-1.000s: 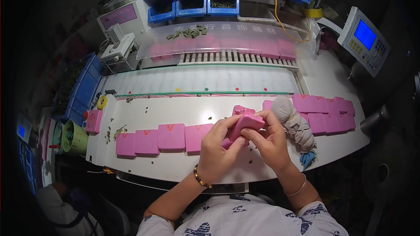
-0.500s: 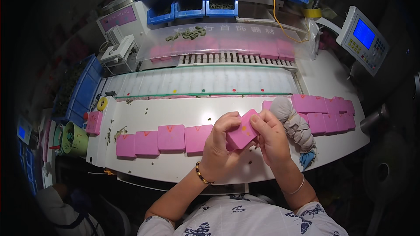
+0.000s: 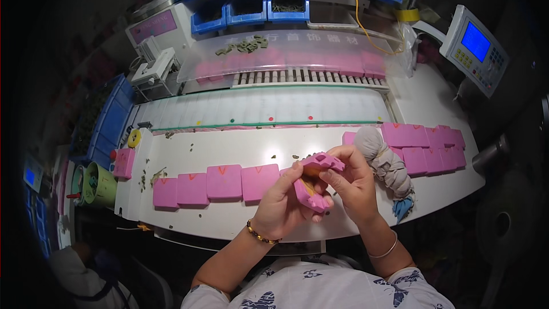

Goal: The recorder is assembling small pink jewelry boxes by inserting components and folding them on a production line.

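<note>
A pink rubber mould (image 3: 321,162) is spread apart between my hands above the white worktop, its yellowish inner faces partly showing. My left hand (image 3: 275,209) grips the mould from the left, thumb on top and fingers beneath its lower half. On the other side, my right hand (image 3: 355,182) has thumb and fingers closed on the upper half. Whether a casting lies inside cannot be made out. A row of pink moulds with red V marks (image 3: 223,182) stands left of my hands. Close by my right hand lies a grey cloth bundle (image 3: 384,163) with a blue end.
More pink moulds (image 3: 413,160) sit in two rows at the right. Behind the worktop runs a white slatted belt (image 3: 257,106) with coloured dots. Blue bins (image 3: 247,10) hang at the back. A control panel (image 3: 474,48) stands far right, a green bucket (image 3: 98,186) left.
The mould was a closed block and is now bent open, its halves parted. My right hand has shifted its grip to the upper half. The belt's coloured dots have moved left.
</note>
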Demonstrator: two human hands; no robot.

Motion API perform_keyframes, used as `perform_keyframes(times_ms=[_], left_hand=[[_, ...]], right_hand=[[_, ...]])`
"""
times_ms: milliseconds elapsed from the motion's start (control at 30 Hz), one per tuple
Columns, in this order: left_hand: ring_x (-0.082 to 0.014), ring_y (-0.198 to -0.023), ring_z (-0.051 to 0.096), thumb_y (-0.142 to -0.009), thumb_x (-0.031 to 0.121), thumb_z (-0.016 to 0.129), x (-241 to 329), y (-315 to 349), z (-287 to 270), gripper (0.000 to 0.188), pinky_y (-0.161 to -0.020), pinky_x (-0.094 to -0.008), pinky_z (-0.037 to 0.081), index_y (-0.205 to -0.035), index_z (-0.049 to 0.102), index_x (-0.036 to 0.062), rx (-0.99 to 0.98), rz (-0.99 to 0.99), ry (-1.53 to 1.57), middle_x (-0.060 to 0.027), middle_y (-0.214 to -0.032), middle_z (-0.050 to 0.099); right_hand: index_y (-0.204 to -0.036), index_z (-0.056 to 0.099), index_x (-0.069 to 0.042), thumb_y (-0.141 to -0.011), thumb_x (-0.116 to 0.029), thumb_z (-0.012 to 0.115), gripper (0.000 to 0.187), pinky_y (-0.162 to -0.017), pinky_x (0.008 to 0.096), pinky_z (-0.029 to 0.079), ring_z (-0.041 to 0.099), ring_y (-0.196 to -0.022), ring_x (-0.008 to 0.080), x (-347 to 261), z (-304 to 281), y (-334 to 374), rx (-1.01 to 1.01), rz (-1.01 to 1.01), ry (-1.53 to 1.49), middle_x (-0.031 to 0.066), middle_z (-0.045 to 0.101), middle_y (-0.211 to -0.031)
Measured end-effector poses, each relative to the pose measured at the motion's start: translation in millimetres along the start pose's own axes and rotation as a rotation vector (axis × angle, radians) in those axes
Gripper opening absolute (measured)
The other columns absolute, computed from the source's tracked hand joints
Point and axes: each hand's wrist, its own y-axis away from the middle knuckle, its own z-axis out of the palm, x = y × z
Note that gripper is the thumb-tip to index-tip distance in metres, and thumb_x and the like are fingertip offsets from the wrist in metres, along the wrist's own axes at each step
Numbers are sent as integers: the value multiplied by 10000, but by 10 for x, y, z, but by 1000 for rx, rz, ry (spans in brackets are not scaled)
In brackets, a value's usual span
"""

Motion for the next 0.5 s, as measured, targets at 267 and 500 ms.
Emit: perform_keyframes(times_ms=[267,500], left_hand=[[-140,-1012,601,-913,53,643,82,38,-66,205,-895,-284,502,-1109,614,-1,65,273,-722,-51,-1117,586],[-127,-980,616,-918,0,610,13,87,-272,186,-885,-278,514,-1102,635,-14,-54,333,-646,-42,-1063,615]], right_hand=[[-971,604,-16,-842,16,698,163,-769,230,464,562,-830,75,-71,-156,45,-127,-22,-86,16,576,-876],[-999,613,-17,-841,20,692,181,-835,271,486,574,-940,98,-20,-169,112,-242,151,-424,25,587,-944]])
